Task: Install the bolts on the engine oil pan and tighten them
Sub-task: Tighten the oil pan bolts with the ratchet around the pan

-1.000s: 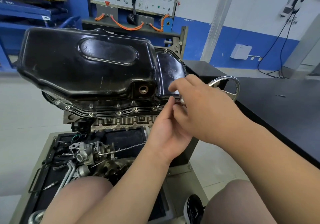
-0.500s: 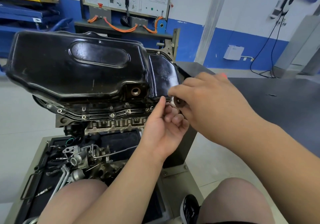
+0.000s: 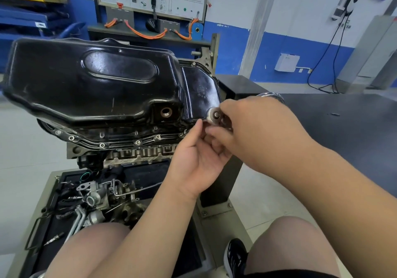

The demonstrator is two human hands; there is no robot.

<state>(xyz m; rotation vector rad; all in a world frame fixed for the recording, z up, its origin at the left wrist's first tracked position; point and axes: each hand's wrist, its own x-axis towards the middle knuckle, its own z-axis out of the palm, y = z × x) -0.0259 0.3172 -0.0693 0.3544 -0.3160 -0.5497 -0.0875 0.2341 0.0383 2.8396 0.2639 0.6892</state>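
Tool (image 3: pixel 215 115), perhaps a ratchet head, has turned into view in the right hand (image 3: pixel 257 125), fingers clamped on it, at the right end of the flange of the pan (image 3: pixel 96 80), beyond the seated bolts (image 3: pixel 137 142), while the left hand (image 3: pixel 199 163) curls its fingers beside it, grip unclear, so tightening seems near.

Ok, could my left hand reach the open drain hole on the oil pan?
Probably yes. The drain hole faces you on the oil pan, just left of the left hand, nothing between; the right hand and its ratchet sit on the other side.
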